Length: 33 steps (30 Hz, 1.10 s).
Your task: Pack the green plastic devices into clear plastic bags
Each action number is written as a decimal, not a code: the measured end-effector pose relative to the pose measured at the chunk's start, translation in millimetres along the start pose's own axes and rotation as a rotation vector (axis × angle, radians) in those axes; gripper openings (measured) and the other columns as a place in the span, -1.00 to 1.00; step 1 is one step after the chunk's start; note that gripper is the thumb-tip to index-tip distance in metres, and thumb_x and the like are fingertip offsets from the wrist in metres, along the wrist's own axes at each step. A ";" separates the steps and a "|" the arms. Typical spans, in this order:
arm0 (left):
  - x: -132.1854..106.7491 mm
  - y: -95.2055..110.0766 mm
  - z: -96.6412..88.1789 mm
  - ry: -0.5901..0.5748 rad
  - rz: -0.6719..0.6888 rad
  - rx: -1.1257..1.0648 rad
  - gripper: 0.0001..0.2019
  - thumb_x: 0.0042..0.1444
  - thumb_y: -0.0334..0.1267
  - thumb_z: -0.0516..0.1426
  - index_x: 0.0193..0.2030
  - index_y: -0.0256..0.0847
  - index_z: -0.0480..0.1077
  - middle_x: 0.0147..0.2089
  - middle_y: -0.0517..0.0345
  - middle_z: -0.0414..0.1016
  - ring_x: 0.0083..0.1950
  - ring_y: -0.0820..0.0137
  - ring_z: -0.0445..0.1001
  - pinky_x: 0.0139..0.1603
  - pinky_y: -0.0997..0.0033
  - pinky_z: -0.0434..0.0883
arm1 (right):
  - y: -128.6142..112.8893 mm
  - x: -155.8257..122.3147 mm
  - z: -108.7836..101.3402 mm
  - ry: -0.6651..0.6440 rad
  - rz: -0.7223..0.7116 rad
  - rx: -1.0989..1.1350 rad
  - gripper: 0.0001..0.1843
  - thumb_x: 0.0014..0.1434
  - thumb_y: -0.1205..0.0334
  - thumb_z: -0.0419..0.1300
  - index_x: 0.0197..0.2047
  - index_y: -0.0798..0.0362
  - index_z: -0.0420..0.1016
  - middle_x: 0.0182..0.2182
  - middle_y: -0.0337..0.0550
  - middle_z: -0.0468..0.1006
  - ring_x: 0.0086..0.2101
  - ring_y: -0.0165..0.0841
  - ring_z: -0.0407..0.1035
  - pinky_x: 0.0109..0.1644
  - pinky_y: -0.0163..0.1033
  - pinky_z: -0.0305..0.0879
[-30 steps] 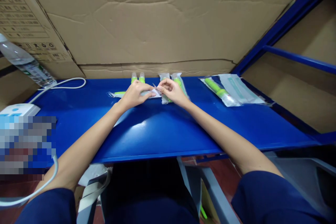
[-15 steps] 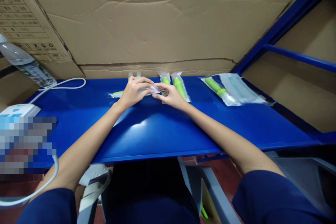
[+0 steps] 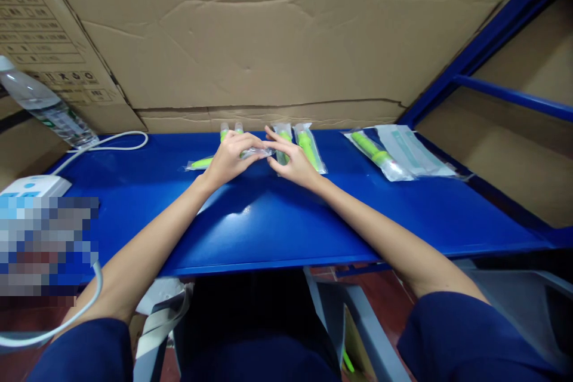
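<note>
My left hand (image 3: 231,156) has its fingers closed on the end of a clear plastic bag (image 3: 258,153), whose free end points right. To the left of that hand a bright green stick-like piece in clear wrap (image 3: 200,163) shows; whether it belongs to the same bag is hidden by the hand. My right hand (image 3: 293,160) is at the bag's right end, thumb and fingers apart, one finger raised. Its fingertips come close to the bag, and touch is hard to make out. Behind the right hand lie two bagged green tools (image 3: 308,148), their kind unclear.
Two green clear-tipped pieces (image 3: 224,129) stand behind my left hand. On the right lie another bagged green tool (image 3: 375,154) and a flat white-and-teal packet (image 3: 414,149). A water bottle (image 3: 49,106), a white cable and a power strip (image 3: 38,186) occupy the left. Cardboard (image 3: 250,36) walls the back.
My right hand's fingers have spread, with one finger lifted and the thumb apart from the bag. The white flap between the hands now looks flatter. My left hand stays nearly in place.
</note>
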State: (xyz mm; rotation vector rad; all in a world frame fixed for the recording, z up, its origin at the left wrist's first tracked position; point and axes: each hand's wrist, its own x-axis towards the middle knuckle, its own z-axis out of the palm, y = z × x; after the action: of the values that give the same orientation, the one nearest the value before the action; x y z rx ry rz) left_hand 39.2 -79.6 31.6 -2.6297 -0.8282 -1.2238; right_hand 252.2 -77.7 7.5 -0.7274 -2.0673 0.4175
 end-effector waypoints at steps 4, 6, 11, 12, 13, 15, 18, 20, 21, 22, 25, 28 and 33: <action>-1.7 -0.3 2.2 0.017 -0.015 -0.010 -0.79 0.33 -0.07 0.18 -0.15 -0.17 0.52 -0.14 0.13 0.69 -0.08 0.35 0.62 0.04 0.30 0.37 | 6.0 0.5 3.1 0.033 -0.045 -0.060 -0.55 0.17 0.30 0.20 0.14 -0.01 0.56 0.19 0.01 0.51 0.17 -0.13 0.42 0.32 0.10 0.31; -3.3 -0.4 3.4 0.046 -0.056 -0.029 -0.78 0.31 -0.06 0.20 -0.15 -0.18 0.48 -0.15 0.11 0.68 -0.09 0.34 0.62 0.04 0.28 0.41 | 6.5 -0.6 6.3 0.017 -0.050 -0.060 -0.50 0.18 0.27 0.24 0.20 0.01 0.51 0.13 0.00 0.56 0.15 -0.12 0.43 0.31 0.08 0.32; -7.2 -0.6 6.9 0.101 -0.152 -0.137 -0.68 0.23 -0.06 0.28 -0.06 -0.19 0.32 -0.17 0.06 0.67 -0.10 0.31 0.65 -0.02 0.31 0.50 | 3.2 -4.6 13.6 0.026 -0.044 -0.013 -0.50 0.22 0.13 0.32 0.20 0.05 0.48 0.12 0.03 0.58 0.12 -0.13 0.47 0.27 0.03 0.36; -7.6 0.0 7.5 0.088 -0.155 -0.138 -0.67 0.22 -0.08 0.29 -0.04 -0.19 0.31 -0.17 0.08 0.67 -0.09 0.31 0.66 -0.01 0.32 0.51 | 2.8 -5.2 14.6 0.027 -0.049 -0.006 -0.52 0.22 0.10 0.33 0.17 0.05 0.49 0.09 0.03 0.59 0.09 -0.13 0.48 0.24 0.02 0.38; -7.7 0.8 8.2 0.074 -0.158 -0.134 -0.66 0.22 -0.09 0.29 -0.03 -0.18 0.30 -0.18 0.09 0.68 -0.08 0.31 0.66 -0.01 0.33 0.51 | 2.5 -5.6 15.4 0.026 -0.054 -0.002 -0.53 0.22 0.08 0.34 0.15 0.06 0.50 0.07 0.02 0.60 0.06 -0.14 0.50 0.21 0.01 0.40; -7.5 2.9 9.5 0.043 -0.155 -0.128 -0.69 0.23 -0.12 0.28 -0.03 -0.18 0.31 -0.22 0.13 0.69 -0.09 0.31 0.67 -0.03 0.37 0.51 | 2.5 -6.3 16.4 0.020 -0.066 -0.008 -0.58 0.22 0.06 0.35 0.09 0.06 0.54 0.01 0.01 0.63 0.02 -0.14 0.52 0.15 -0.02 0.44; -7.1 5.9 11.3 0.002 -0.152 -0.132 -0.79 0.25 -0.20 0.25 -0.06 -0.17 0.35 -0.26 0.18 0.69 -0.13 0.32 0.69 -0.04 0.38 0.51 | 2.7 -6.6 16.4 0.020 -0.084 -0.028 -0.69 0.26 0.14 0.32 0.02 0.07 0.59 -0.04 -0.01 0.66 -0.04 -0.17 0.56 0.09 -0.06 0.47; -7.1 6.8 11.6 -0.007 -0.161 -0.132 -0.81 0.23 -0.24 0.24 -0.08 -0.17 0.36 -0.27 0.21 0.69 -0.17 0.32 0.69 -0.01 0.35 0.52 | 2.6 -6.4 15.4 0.019 -0.089 -0.030 -0.73 0.28 0.20 0.29 0.01 0.08 0.62 -0.04 -0.02 0.67 -0.05 -0.18 0.57 0.08 -0.09 0.48; -7.2 7.0 11.5 -0.004 -0.167 -0.133 -0.82 0.22 -0.25 0.24 -0.08 -0.16 0.36 -0.28 0.22 0.70 -0.18 0.32 0.69 0.00 0.34 0.52 | 2.3 -6.2 14.6 0.020 -0.085 -0.026 -0.73 0.27 0.22 0.29 0.02 0.09 0.63 -0.03 -0.03 0.68 -0.05 -0.18 0.58 0.08 -0.10 0.48; -7.3 7.1 11.2 -0.003 -0.174 -0.140 -0.81 0.22 -0.25 0.25 -0.08 -0.16 0.36 -0.28 0.23 0.70 -0.18 0.32 0.69 -0.01 0.33 0.52 | 2.0 -6.0 13.8 0.020 -0.077 -0.022 -0.73 0.26 0.23 0.31 0.02 0.09 0.64 -0.03 -0.03 0.68 -0.04 -0.18 0.58 0.08 -0.11 0.49; -6.8 7.6 9.2 -0.002 -0.198 -0.198 -0.78 0.21 -0.23 0.26 -0.06 -0.15 0.35 -0.30 0.24 0.70 -0.18 0.31 0.70 -0.06 0.36 0.53 | 0.1 -5.0 11.5 0.010 -0.037 -0.017 -0.69 0.21 0.25 0.36 0.02 0.07 0.66 -0.02 -0.07 0.68 -0.03 -0.18 0.59 0.07 -0.15 0.49; -4.8 9.3 6.2 0.018 -0.230 -0.281 -0.71 0.18 -0.17 0.29 -0.03 -0.14 0.34 -0.33 0.23 0.69 -0.19 0.30 0.70 -0.09 0.37 0.51 | -2.6 -4.1 10.5 -0.014 -0.028 -0.019 -0.71 0.20 0.25 0.36 0.01 0.06 0.67 -0.05 -0.11 0.70 -0.09 -0.20 0.62 0.01 -0.18 0.51; -1.4 13.8 2.6 0.038 -0.237 -0.262 -0.62 0.16 -0.06 0.32 -0.01 -0.15 0.35 -0.29 0.21 0.70 -0.16 0.29 0.68 0.00 0.28 0.45 | -5.1 -3.6 11.4 -0.011 -0.052 -0.062 -0.76 0.24 0.25 0.30 -0.04 0.06 0.69 -0.12 -0.13 0.72 -0.18 -0.23 0.62 -0.09 -0.24 0.50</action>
State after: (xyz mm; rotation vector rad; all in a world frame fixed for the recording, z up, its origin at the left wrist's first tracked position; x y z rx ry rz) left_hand 47.4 -90.9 30.4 -2.7587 -1.0651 -1.5333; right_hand 242.6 -84.2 1.5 -0.7073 -2.1131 0.3297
